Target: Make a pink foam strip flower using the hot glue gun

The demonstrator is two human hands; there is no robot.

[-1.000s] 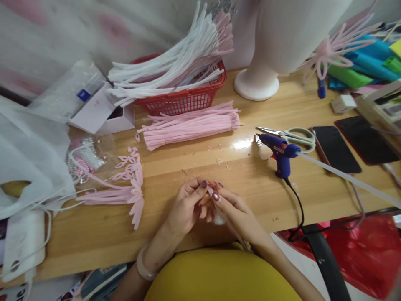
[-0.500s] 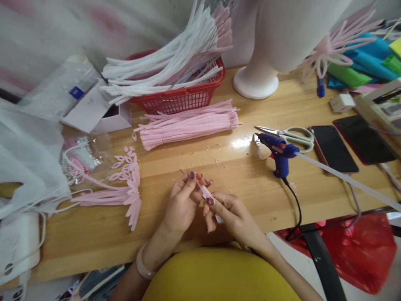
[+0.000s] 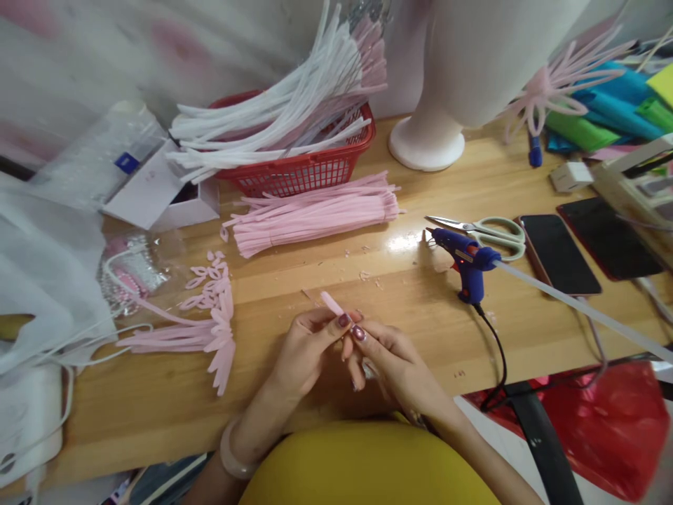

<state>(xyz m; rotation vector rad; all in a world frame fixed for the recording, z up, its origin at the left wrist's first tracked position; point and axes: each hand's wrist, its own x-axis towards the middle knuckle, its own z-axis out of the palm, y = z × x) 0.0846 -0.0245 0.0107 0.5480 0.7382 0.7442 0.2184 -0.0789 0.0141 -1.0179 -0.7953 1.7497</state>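
Close to the table's front edge, my left hand and my right hand meet, thumbs side by side. Between them they pinch a short piece of pink pipe cleaner, whose rounded end sticks up past the left thumb. Its lower part is hidden by my fingers. To the left lie pink pipe-cleaner stems with pointed petals and several small pink loops. A bundle of pink pipe cleaners rests beyond my hands. On the right a blue glue gun stands with a long glue stick in it.
Behind the bundle, a red basket holds white and pink pipe cleaners. Scissors and two phones lie to the right, and a white stand is at the back. The glue gun's black cord hangs over the front edge.
My left thumb has slid down the pink piece to meet the right thumb, so its rounded end now shows above. The whole view has shifted slightly.
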